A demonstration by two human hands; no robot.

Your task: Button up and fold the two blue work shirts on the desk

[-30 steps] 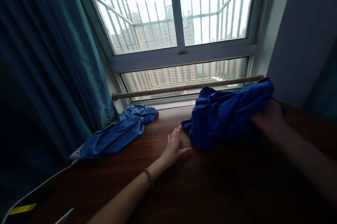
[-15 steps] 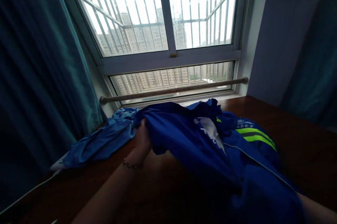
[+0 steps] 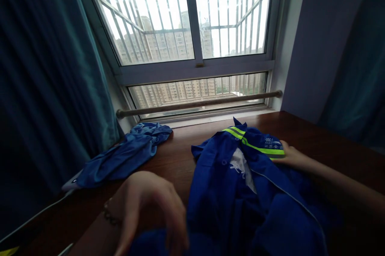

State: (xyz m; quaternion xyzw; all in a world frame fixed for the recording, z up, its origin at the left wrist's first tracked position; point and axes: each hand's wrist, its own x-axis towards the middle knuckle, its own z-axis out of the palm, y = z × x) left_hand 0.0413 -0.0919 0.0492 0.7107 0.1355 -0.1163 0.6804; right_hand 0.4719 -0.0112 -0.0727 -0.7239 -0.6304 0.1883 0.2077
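Observation:
A dark blue work jacket (image 3: 240, 192) with yellow-green reflective stripes lies spread on the dark wooden table (image 3: 180, 155) in front of me. My right hand (image 3: 290, 155) rests on its far right edge by the striped shoulder, its fingers mostly hidden under the cloth. My left hand (image 3: 147, 204) hovers close to the camera at the jacket's near left edge, fingers curled downward and apart, touching or just above the blue cloth. A bead bracelet shows at that wrist.
A second, lighter blue garment (image 3: 126, 155) lies crumpled at the table's left, next to the teal curtain (image 3: 51, 79). A wooden rail (image 3: 198, 103) runs along the barred window. A white cable (image 3: 36, 216) trails at the lower left.
The jacket has been pulled down and laid flatter on the table, striped shoulder now at the far right. My left hand let go of the cloth and came nearer; my right hand moved up to the shoulder.

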